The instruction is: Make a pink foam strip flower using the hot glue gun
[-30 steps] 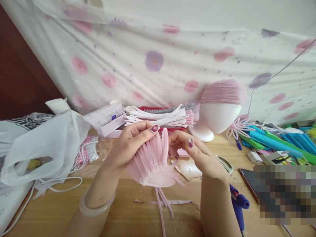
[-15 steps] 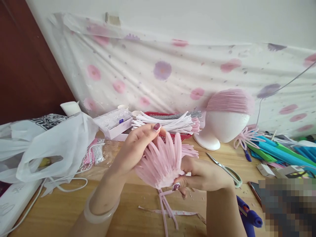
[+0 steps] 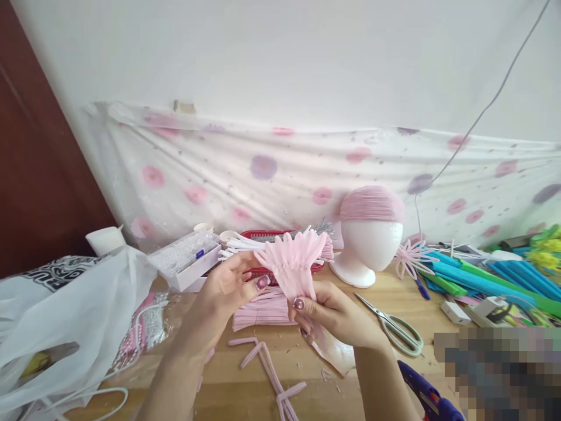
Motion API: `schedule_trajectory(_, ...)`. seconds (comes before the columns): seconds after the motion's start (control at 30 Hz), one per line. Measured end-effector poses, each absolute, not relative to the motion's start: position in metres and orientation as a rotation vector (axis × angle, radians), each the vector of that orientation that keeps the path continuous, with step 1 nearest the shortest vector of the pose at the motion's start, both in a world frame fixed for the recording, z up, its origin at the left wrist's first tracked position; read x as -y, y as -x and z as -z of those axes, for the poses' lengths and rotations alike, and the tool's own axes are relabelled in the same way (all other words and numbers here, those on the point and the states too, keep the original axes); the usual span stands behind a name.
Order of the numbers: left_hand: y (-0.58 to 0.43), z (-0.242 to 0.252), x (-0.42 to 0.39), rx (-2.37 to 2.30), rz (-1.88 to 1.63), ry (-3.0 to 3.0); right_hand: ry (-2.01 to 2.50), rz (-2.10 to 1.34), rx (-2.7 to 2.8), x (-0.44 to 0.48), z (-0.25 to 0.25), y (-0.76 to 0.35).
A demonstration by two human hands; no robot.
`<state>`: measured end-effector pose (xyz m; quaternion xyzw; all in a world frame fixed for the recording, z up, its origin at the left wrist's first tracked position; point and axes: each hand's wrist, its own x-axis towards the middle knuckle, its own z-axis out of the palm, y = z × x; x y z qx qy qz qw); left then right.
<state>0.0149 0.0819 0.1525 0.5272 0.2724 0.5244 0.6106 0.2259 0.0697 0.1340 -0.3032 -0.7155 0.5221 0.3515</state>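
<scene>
A pink fan of looped pipe cleaners [image 3: 293, 262] stands upright over the wooden table [image 3: 228, 392]. My right hand [image 3: 333, 313] pinches its narrow lower end between thumb and fingers. My left hand [image 3: 228, 287] touches the fan's left edge, with fingers curled and thumb on the loops. Below the fan lies a flat bundle of pink pipe cleaners [image 3: 258, 309]. Loose bent pink pipe cleaners [image 3: 272, 374] lie nearer to me.
A white foam head with a pink cap [image 3: 371, 234] stands right of the fan. Scissors [image 3: 397, 327] and a blue glue gun [image 3: 427, 397] lie at the right. A red tray of white stems [image 3: 263, 241], a bead box [image 3: 186, 257] and white plastic bags [image 3: 65, 310] lie left.
The fan has been turned upright and lifted higher, with my right hand now pinching its base. The view has tilted up, showing more wall. The flat pink bundle on the table is now uncovered.
</scene>
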Motion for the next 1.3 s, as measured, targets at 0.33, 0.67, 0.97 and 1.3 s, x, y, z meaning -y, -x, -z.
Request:
schedule_trajectory(0.33,-0.029,-0.155,-0.07,-0.672,-1.088,-1.502,0.731,-1.285,1.803,-0.068,-0.136,-0.214)
schedule_trajectory(0.67,-0.028,-0.152,-0.069,-0.797,-1.157,-1.514,0.76,-1.242,1.814,-0.068,-0.136,-0.211)
schedule_trajectory(0.97,-0.001,-0.15,-0.082,-0.729,-1.115,-1.2,0.772,-1.272,1.994,-0.07,-0.137,-0.216)
schedule_trajectory(1.3,-0.008,-0.148,-0.084,-0.691,-1.075,-1.238,0.725,-1.348,2.28,-0.072,-0.137,-0.218)
